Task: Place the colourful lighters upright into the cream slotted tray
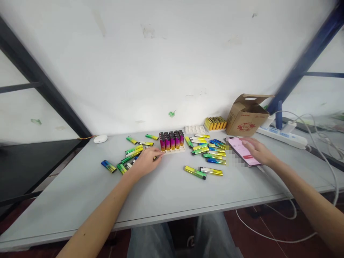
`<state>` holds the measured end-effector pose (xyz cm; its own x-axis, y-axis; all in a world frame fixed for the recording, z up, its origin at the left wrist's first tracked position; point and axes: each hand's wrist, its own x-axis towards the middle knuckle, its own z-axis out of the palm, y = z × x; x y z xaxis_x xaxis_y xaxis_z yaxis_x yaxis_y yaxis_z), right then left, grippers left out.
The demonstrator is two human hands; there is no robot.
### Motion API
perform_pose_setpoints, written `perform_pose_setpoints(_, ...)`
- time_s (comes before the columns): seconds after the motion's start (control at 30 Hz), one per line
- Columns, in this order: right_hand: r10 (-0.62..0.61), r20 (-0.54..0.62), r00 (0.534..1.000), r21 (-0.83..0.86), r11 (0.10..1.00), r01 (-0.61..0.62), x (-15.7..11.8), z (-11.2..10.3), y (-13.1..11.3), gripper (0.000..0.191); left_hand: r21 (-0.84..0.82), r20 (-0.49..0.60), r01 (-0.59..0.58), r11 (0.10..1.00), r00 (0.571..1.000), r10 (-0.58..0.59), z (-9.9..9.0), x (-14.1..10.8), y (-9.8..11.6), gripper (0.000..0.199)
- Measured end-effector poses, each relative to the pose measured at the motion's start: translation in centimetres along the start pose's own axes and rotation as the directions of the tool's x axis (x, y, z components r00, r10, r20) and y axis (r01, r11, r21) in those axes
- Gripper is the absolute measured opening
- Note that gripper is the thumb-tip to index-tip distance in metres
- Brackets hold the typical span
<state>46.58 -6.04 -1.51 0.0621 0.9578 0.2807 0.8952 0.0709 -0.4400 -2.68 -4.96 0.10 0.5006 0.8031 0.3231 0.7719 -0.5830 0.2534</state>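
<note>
My left hand point(147, 161) is closed, with a lighter point(155, 158) mostly hidden under its fingers; only a dark and gold end shows. Its fingertips reach the front left corner of a white tray point(176, 149). In that tray, purple and orange lighters point(172, 141) stand upright in rows. Loose yellow-green and blue lighters point(131, 156) lie beside and behind this hand. My right hand point(256, 149) rests over a smartphone point(242, 148) with a lit pink screen, fingers stretched out and touching it.
More loose lighters point(209, 150) lie between tray and phone. Behind them are a white tray with holes point(195, 129), yellow lighters point(215, 123) standing in another tray, and an open cardboard box point(245, 120). A power strip point(285, 138) with cables is at right, a white case point(100, 139) at left.
</note>
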Motion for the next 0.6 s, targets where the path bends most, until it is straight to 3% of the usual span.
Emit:
perform_pose_setpoints(0.17,-0.062,-0.043,0.997,-0.136,0.989,0.055,2.2,1.0,-1.6,0.043,-0.001,-0.009,-0.006,1.000,1.000,0.006,0.1,0.0,-0.1,0.035)
perform_pose_setpoints(0.3,-0.017,-0.007,1.000,-0.254,0.967,0.015,3.4,2.0,-1.7,0.042,-0.007,-0.021,-0.023,1.000,1.000,0.023,0.1,-0.1,-0.2,0.034)
perform_pose_setpoints(0.4,-0.058,-0.059,0.997,-0.242,0.969,0.042,3.2,2.6,-2.8,0.040,0.004,-0.022,-0.025,1.000,0.999,0.025,0.2,-0.1,-0.2,0.034)
perform_pose_setpoints(0.5,-0.171,-0.172,0.970,-0.102,0.983,0.155,2.4,3.2,-6.2,0.039,0.012,-0.028,-0.031,0.999,0.999,0.031,0.3,-0.2,-0.2,0.034)
perform_pose_setpoints(0.6,-0.187,-0.197,0.962,0.116,0.970,0.212,2.2,4.2,-11.3,0.038,-0.003,-0.035,-0.025,1.000,0.999,0.025,0.3,-0.2,-0.2,0.034)
